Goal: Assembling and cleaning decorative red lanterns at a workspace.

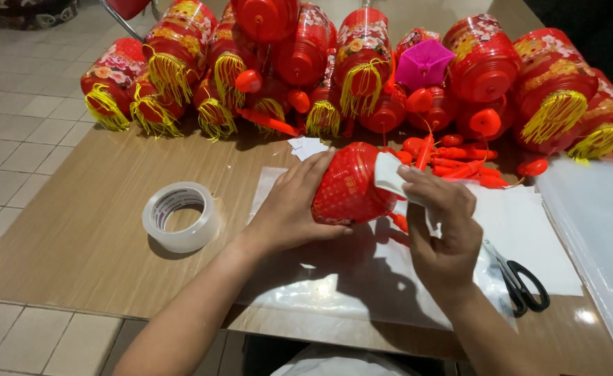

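Note:
My left hand [294, 205] grips a red plastic lantern [348, 188] from its left side, holding it on its side above a clear plastic sheet [334, 278] on the table. My right hand [442, 223] pinches a small white paper piece [390, 174] against the lantern's right end. A thin red stick pokes out under the lantern near my right palm.
A heap of red lanterns with yellow tassels [362, 63] fills the table's far side, with one pink piece [423, 64] among them. A roll of clear tape [181, 216] lies left. Black-handled scissors [522, 282] rest right on white paper [529, 230]. Clear bags [599, 223] lie far right.

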